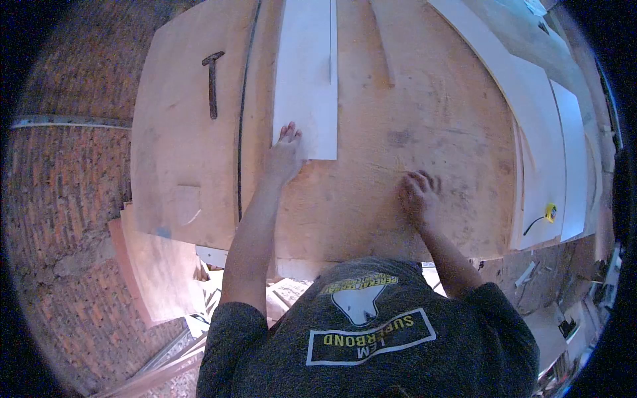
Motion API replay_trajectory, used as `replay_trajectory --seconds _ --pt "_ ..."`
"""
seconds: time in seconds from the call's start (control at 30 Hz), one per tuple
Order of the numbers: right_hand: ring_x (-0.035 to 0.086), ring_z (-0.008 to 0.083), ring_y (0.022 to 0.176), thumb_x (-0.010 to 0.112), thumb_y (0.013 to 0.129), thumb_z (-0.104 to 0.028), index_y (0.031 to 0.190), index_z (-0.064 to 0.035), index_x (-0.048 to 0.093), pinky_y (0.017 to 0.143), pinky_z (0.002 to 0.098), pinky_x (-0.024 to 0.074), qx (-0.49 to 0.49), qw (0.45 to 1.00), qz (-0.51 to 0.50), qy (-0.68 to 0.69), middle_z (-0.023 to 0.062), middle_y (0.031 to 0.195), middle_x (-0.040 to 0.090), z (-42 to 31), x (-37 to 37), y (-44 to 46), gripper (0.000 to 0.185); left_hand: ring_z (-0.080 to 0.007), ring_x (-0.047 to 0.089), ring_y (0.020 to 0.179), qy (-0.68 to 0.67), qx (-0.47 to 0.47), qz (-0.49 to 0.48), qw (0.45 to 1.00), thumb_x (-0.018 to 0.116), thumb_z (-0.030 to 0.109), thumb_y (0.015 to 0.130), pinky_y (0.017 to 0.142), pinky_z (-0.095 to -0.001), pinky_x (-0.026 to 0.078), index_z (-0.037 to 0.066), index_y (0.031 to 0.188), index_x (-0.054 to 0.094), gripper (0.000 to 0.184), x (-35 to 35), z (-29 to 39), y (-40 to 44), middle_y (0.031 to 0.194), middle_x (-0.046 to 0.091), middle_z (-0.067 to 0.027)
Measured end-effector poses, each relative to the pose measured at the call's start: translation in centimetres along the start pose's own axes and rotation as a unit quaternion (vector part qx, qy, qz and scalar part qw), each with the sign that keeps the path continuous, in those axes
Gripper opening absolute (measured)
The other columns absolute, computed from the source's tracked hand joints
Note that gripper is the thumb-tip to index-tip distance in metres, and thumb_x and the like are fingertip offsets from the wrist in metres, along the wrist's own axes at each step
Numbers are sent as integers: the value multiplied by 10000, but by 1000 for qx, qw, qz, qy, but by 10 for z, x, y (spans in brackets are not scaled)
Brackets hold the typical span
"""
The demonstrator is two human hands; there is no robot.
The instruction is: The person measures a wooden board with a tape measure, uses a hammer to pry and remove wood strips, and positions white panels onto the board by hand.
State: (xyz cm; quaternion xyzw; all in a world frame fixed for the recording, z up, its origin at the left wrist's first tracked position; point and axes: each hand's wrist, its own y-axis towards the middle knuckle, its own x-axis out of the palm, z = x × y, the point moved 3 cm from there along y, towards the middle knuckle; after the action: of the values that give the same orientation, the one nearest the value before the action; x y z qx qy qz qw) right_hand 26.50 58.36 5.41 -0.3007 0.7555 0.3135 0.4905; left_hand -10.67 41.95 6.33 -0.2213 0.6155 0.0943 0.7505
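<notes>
Left grip (285, 156): fingers extended, laid over the near left edge of a white board (307, 86); nothing is seen clasped. The board is stretched away from this grip along the counter (358, 225). Right grip (419, 196): fingers loosely curled at the counter surface, right of the board; whether anything is enclosed cannot be told. A hammer (212, 86) is noted beyond and left of the left grip; a yellow tape measure (551, 213), well right of the right.
</notes>
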Motion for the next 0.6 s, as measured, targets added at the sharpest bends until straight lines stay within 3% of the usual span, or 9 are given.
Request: replay_trajectory --seconds 0.2,0.3,0.5,0.6 --pt "499 301 1280 699 884 -294 1177 -170 694 1110 528 279 99 985 113 -81 47 1299 602 82 -14 -44 319 -298 257 1505 41 -6 -24 999 809 430 771 1203 -392 314 46 1513 385 937 7 -7 24 1638 226 -158" --pt "471 308 1306 668 912 -323 1240 -178 667 1119 521 271 163 973 79 -142 74 1337 571 101 -30 -54 359 -300 253 1507 84 -1 -11 996 810 426 770 1211 -389 299 46 1516 380 941 22 -14 41 1643 211 -157" --pt "456 322 1312 637 936 -337 1324 -169 603 1124 508 280 161 970 85 -159 89 1352 544 113 -31 -58 424 -323 256 1503 17 -6 -31 999 809 414 770 1210 -392 301 28 1511 382 938 11 -16 58 1639 213 -177" --pt "446 328 1314 637 935 -336 1346 -165 576 1124 507 282 176 971 76 -143 94 1359 532 118 -29 -62 450 -325 269 1499 50 -13 -33 998 800 403 782 1202 -394 315 31 1500 403 901 13 -13 69 1634 226 -181"
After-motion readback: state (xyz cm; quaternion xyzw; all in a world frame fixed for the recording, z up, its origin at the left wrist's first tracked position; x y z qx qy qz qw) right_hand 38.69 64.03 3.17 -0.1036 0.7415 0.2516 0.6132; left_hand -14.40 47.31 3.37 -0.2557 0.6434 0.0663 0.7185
